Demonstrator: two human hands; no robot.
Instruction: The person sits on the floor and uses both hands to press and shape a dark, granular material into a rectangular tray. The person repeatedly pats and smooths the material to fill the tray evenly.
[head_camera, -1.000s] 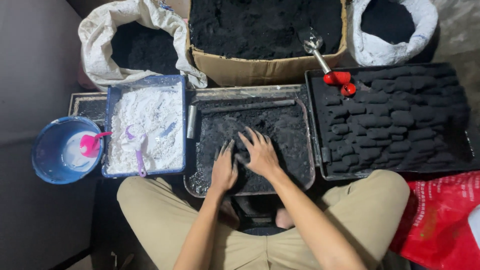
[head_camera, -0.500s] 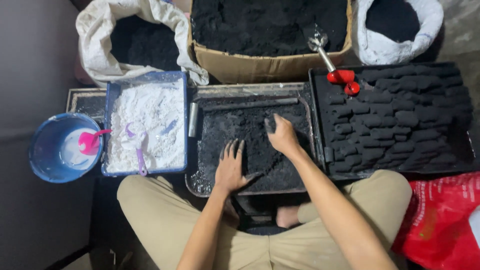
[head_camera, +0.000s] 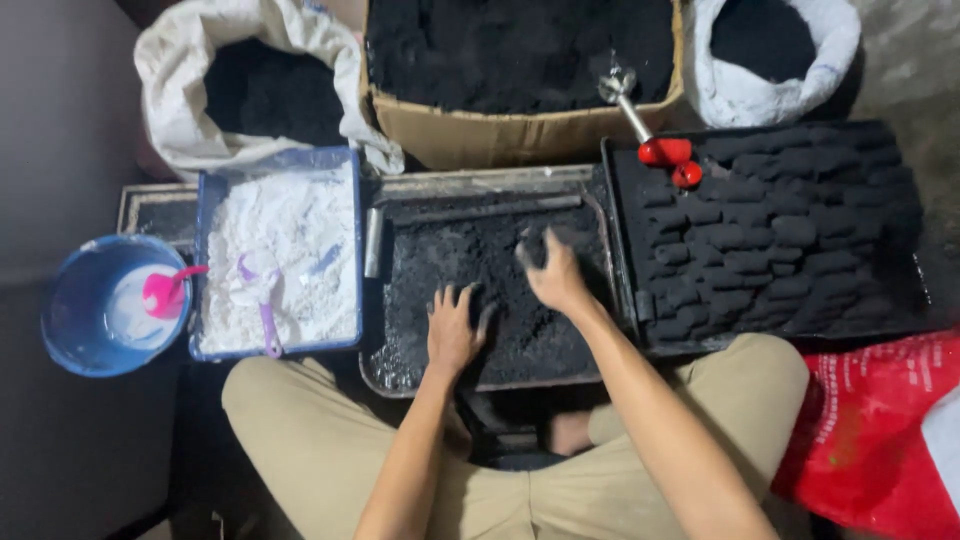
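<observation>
the person sits cross-legged with a shallow metal tray (head_camera: 400, 372) of black charcoal paste (head_camera: 470, 265) in front of the knees. the left hand (head_camera: 452, 330) lies flat on the paste toward the tray's 7 o'clock part, fingers spread wide, holding nothing. the right hand (head_camera: 555, 278) is further up, near 2 o'clock in the tray, fingers curled around a dark lump of paste (head_camera: 540, 243) that it seems to be gathering; how tight the grip is i cannot tell, the black hides the fingertips.

the stuff looks damp, crumbly and soft, something that packs when squeezed and smears on the skin. i'd judge it fairly heavy for a handful, not slippery, and apt to break apart if pinched at an edge; it wants scooping from underneath with a cupped palm, then pressing from all sides.

at 3 o'clock from the tray a black tray (head_camera: 905, 300) carries rows of moulded briquettes (head_camera: 790, 235), touching one another. a red-handled metal press (head_camera: 650, 130) rests at its top left corner. at 9 o'clock a blue tub of white powder (head_camera: 280, 260) holds a lilac scoop (head_camera: 262, 290), and beyond it a blue bucket (head_camera: 70, 320) with a pink scoop (head_camera: 165, 292). at 12 o'clock stands a cardboard box (head_camera: 520, 135) of black powder, flanked by two white sacks (head_camera: 180, 110).
</observation>
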